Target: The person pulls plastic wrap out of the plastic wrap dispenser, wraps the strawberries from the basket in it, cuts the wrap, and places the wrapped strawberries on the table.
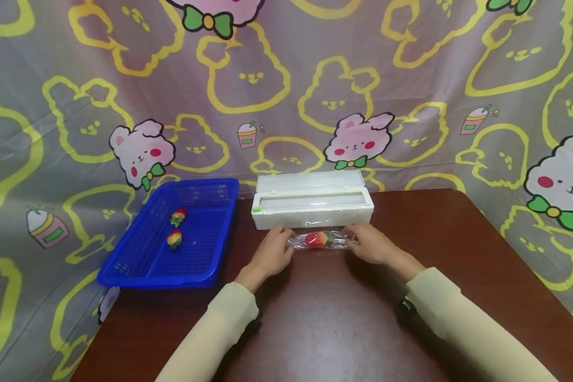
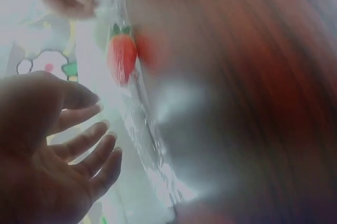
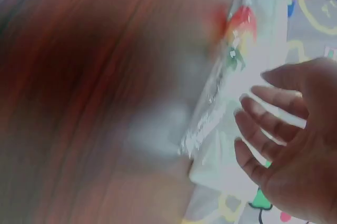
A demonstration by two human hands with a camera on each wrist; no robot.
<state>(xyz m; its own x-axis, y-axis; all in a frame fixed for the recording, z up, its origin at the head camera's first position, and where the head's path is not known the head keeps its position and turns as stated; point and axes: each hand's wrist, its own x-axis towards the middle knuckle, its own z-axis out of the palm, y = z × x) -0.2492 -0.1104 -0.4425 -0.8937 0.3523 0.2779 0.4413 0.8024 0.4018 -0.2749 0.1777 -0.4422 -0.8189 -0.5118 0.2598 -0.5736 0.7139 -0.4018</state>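
A red strawberry [image 1: 317,240] with a pale, green-leaved end lies wrapped in a strip of clear plastic film [image 1: 336,240] on the table, just in front of the white box. At the strip's left end is my left hand [image 1: 273,249]; in the left wrist view its fingers [image 2: 87,145] are loosely spread beside the film, with nothing gripped. My right hand [image 1: 373,245] is at the right end. The right wrist view shows its fingers [image 3: 263,121] apart and relaxed next to the film, also gripping nothing.
The long white cling film box [image 1: 312,217] stands at the back with its clear lid [image 1: 310,182] raised. On the left, a blue plastic basket [image 1: 215,260] holds two strawberries [image 1: 174,239]. A patterned curtain [image 1: 286,79] hangs behind the brown table [image 1: 315,329].
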